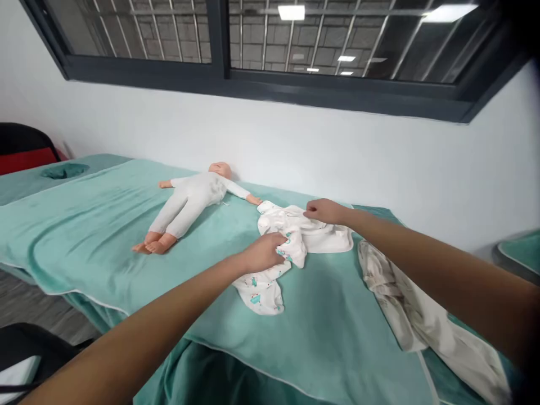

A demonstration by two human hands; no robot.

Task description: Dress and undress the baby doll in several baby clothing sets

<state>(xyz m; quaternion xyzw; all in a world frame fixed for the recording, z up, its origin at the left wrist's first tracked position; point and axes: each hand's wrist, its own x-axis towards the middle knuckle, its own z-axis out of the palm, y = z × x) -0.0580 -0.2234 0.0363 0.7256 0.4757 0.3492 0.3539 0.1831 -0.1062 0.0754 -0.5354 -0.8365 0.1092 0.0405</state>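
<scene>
A white baby garment with small green prints [262,289] lies crumpled on the green cover. My left hand [264,253] is closed on a bunched part of it, lifting that part slightly. Farther back, my right hand [324,211] pinches the upper part of the same garment, its fingers partly turned from view. A baby doll [198,197] with a white cloth body lies on its back to the left, one arm stretched toward the garment and its hand near the garment's edge.
The green cover [105,225] drapes over the bed's front edge. Off-white cloths [405,304] lie at the right, under my right forearm. A white wall [169,124] and a barred window [219,73] rise behind. A black and red chair [25,149] stands far left.
</scene>
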